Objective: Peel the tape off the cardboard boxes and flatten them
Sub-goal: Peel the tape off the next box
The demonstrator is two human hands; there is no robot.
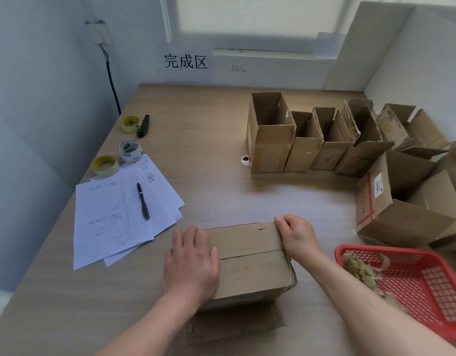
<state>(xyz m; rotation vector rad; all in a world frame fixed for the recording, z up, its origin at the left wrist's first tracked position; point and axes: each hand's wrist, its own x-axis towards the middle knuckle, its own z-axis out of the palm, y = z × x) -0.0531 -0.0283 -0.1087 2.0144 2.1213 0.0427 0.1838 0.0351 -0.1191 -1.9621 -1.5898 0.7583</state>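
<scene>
A closed cardboard box (250, 263) sits on the wooden table (208, 155) in front of me, its two top flaps meeting in a seam across the middle. My left hand (190, 260) lies flat on the box's left part, fingers straight, pressing down. My right hand (297, 233) is at the box's far right corner, fingers curled over the edge there. A flap of the box (234, 325) sticks out toward me on the table. No tape shows on the top.
A row of open boxes (311, 140) stands at the back right, with larger open boxes (401, 201) further right. A red basket (412, 283) holding peeled tape scraps is at my right. Papers with a pen (143, 201), tape rolls (106, 165) and a cutter (143, 125) lie left.
</scene>
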